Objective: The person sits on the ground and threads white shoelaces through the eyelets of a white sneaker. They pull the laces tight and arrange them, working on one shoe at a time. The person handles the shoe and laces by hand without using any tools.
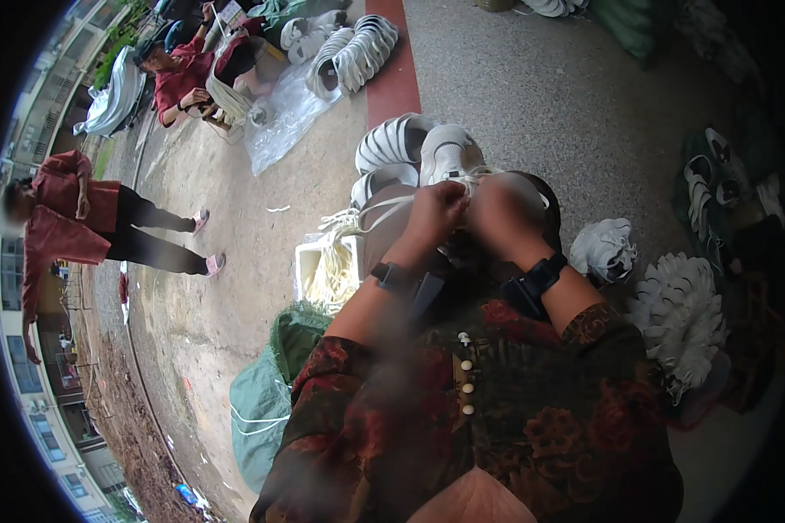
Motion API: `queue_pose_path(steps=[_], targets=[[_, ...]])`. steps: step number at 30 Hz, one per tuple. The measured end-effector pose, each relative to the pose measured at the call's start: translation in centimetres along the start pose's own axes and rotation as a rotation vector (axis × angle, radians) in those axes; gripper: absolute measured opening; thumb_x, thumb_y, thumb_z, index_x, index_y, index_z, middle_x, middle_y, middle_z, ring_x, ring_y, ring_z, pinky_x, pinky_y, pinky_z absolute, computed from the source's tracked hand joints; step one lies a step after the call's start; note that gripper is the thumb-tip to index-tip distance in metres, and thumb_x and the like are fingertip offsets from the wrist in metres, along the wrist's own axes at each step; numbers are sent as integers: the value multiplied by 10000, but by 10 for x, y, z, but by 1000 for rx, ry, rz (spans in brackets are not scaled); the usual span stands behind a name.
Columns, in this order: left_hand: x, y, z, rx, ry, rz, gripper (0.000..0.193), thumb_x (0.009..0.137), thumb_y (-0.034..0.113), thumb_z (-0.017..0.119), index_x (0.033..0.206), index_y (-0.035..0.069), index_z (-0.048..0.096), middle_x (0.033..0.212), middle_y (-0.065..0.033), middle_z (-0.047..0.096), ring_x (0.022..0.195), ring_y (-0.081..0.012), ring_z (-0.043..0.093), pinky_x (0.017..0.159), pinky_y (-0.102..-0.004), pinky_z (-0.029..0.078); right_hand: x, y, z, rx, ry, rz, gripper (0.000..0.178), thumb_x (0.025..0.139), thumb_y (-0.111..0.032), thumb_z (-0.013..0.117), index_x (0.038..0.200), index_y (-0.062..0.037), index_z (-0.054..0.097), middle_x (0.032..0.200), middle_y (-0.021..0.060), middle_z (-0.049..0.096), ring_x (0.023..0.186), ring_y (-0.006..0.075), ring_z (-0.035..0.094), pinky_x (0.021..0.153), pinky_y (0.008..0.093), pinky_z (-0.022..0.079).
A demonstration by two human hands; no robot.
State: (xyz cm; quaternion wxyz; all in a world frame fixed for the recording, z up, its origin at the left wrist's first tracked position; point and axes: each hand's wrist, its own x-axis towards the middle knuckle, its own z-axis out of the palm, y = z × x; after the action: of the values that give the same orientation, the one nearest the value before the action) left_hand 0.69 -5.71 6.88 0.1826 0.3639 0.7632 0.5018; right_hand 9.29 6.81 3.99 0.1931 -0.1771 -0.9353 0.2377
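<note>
A white sneaker (449, 152) rests at my lap, toe pointing away from me, its near part hidden behind my hands. My left hand (433, 216) is closed in a pinch at the lacing; a pale flat shoelace (391, 209) trails leftward from it. Close beside it, my right hand (506, 213) is curled shut over the shoe's opening. Its back is slightly blurred and covers whatever its fingers grip. Just beyond and left of the sneaker lie stacked white shoes (391, 146). A white box (308, 266) full of pale laces (333, 272) stands to my left.
Left of me slumps a green sack (262, 418). White shoe bundles (679, 318) and a smaller bundle (604, 248) lie at right. Ahead are more stacked shoes (362, 54) beside clear plastic sheeting (279, 122). One person (183, 83) sits handling laces; another person (70, 209) stands left.
</note>
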Motion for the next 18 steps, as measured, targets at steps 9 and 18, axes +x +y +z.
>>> queue_pose_path(steps=[9,18], targets=[[12,-19,26,567,-49,124,156,778,168,560,725,30,610,733,-179,601,691,-359,601,598,-418,480,4,9,9,105,-102,28,97,766,-63,520,824,6,554,780,242,584,782,407,579,713,468,472],[16,-29,31,660,-36,222,107,726,151,573,714,47,594,712,-137,593,679,-311,609,597,-396,497,1,21,23,300,102,-20,74,770,-61,504,804,-9,542,764,224,578,763,408,568,681,477,458]])
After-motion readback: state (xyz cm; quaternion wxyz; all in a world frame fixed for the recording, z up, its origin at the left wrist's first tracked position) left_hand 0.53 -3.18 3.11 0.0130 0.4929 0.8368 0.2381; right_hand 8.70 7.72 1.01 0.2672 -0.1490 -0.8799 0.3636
